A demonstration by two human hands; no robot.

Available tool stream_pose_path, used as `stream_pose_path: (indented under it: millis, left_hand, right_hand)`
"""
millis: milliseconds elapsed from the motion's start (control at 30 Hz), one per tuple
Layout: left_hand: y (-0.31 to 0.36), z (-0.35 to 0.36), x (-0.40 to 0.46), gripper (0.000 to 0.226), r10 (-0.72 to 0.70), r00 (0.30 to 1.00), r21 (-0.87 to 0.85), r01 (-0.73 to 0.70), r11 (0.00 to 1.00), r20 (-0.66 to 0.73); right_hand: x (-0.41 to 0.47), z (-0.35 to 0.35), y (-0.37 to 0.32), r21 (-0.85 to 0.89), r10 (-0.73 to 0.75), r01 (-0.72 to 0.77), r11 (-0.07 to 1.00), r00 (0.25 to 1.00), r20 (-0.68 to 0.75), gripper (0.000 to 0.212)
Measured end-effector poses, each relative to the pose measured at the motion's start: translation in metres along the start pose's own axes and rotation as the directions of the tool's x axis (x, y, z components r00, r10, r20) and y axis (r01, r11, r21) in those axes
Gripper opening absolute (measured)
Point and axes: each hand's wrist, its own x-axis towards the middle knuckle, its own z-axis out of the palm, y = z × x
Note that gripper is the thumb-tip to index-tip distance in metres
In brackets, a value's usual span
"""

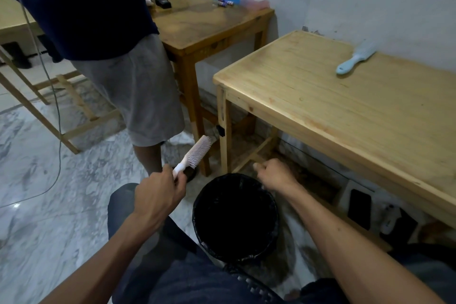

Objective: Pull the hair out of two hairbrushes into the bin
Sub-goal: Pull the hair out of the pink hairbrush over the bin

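- We see a white hairbrush [195, 155] held out over the floor just left of the bin [235, 215]; its slim plastic handle disappears into the left hand [158, 195], and its long narrow head, packed with short pale bristles, tilts up and to the right.
- The left hand is clenched around that handle, knuckles toward us.
- The right hand [276, 175] hangs above the far rim of the bin with its fingers curled inward in a loose fist; we cannot tell whether anything is pinched in it.
- The bin is round and lined with a crinkled black plastic bag; its inside is too dark for us to make out any contents. It stands on the floor between our knees, just beside the leg of the near desk [320, 96].
- A second hairbrush [355, 58], light blue plastic with a rounded handle end and a wide toothed head, lies flat on that desk near the wall, well apart from both hands.
- The near desk is pale, smooth wood with visible grain and a rounded corner.
- The floor [49, 180] is glossy grey-veined marble.
- Another person [118, 44] in a dark top and grey shorts stands by a darker wooden desk [209, 24] behind.
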Motion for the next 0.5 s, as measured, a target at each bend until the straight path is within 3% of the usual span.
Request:
stream_pose_path:
  millis: [33, 67, 133, 200, 267, 367, 400, 500]
  left_hand:
    - [0.003, -0.002, 0.000, 0.030, 0.040, 0.999, -0.004, -0.040, 0.999, -0.011]
    - [0.006, -0.004, 0.000, 0.030, 0.081, 0.996, -0.005, -0.081, 0.997, -0.024]
    - [0.014, -0.008, -0.001, 0.030, 0.156, 0.987, 0.006, -0.155, 0.988, -0.051]
    - [0.018, -0.012, -0.002, 0.029, 0.224, 0.972, 0.017, -0.223, 0.975, -0.070]
    - [0.016, -0.014, -0.003, 0.028, 0.285, 0.955, 0.015, -0.285, 0.959, -0.084]
    - [0.008, -0.017, -0.003, 0.027, 0.313, 0.943, -0.017, -0.317, 0.948, -0.115]
    - [0.003, -0.017, -0.003, 0.028, 0.303, 0.945, -0.021, -0.308, 0.951, -0.123]
    - [-0.010, -0.015, 0.000, 0.035, 0.239, 0.963, -0.002, -0.241, 0.970, -0.124]
  right_hand:
    - [-0.002, -0.001, -0.003, -0.018, -0.026, 0.027, 0.999, 0.997, 0.074, 0.033]
    - [-0.003, -0.002, -0.006, -0.021, -0.045, 0.048, 0.999, 0.991, 0.124, 0.043]
    - [0.002, -0.002, -0.015, 0.041, -0.070, 0.065, 0.997, 0.988, 0.139, 0.087]
    - [0.011, 0.001, -0.021, 0.227, -0.093, 0.063, 0.972, 0.988, 0.122, 0.108]
    - [0.020, 0.003, -0.022, 0.452, -0.157, 0.081, 0.889, 0.978, 0.135, 0.094]
    - [0.016, 0.000, -0.026, 0.550, -0.270, 0.169, 0.818, 0.957, 0.108, 0.021]
    - [0.012, 0.000, -0.027, 0.565, -0.284, 0.191, 0.802, 0.955, 0.082, 0.012]
    - [0.009, 0.001, -0.026, 0.555, -0.290, 0.228, 0.800, 0.957, 0.026, 0.012]
